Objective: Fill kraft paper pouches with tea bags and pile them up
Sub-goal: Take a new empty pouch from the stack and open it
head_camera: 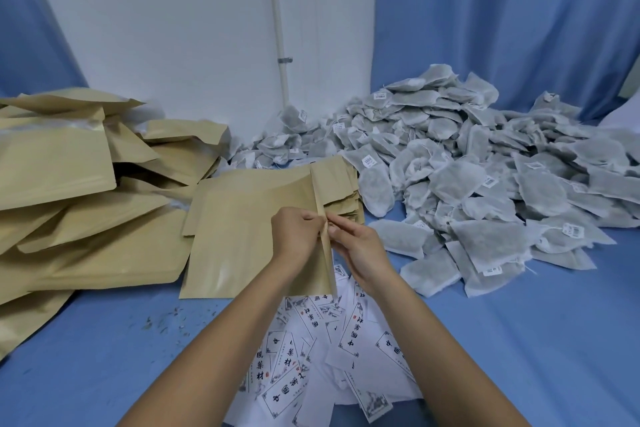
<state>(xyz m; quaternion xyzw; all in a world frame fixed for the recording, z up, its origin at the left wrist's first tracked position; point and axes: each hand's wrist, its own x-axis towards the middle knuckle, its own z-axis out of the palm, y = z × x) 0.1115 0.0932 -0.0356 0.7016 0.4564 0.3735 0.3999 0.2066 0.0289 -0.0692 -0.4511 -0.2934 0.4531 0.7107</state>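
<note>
I hold a flat kraft paper pouch (242, 229) in front of me, above the blue table. My left hand (298, 236) pinches its right edge, and my right hand (360, 250) pinches the same edge from the other side, fingertips meeting at the pouch mouth. Behind the held pouch lies a short stack of empty pouches (346, 198). A large heap of grey tea bags (478, 177) with small white tags spreads across the right side. At the left rises a pile of puffed kraft pouches (76, 191).
Loose white printed labels (311, 350) with black characters lie under my forearms. Small tea crumbs (166, 319) dot the blue cloth (536, 340) at the lower left. Blue curtains and a white wall with a pipe (277, 28) close off the back.
</note>
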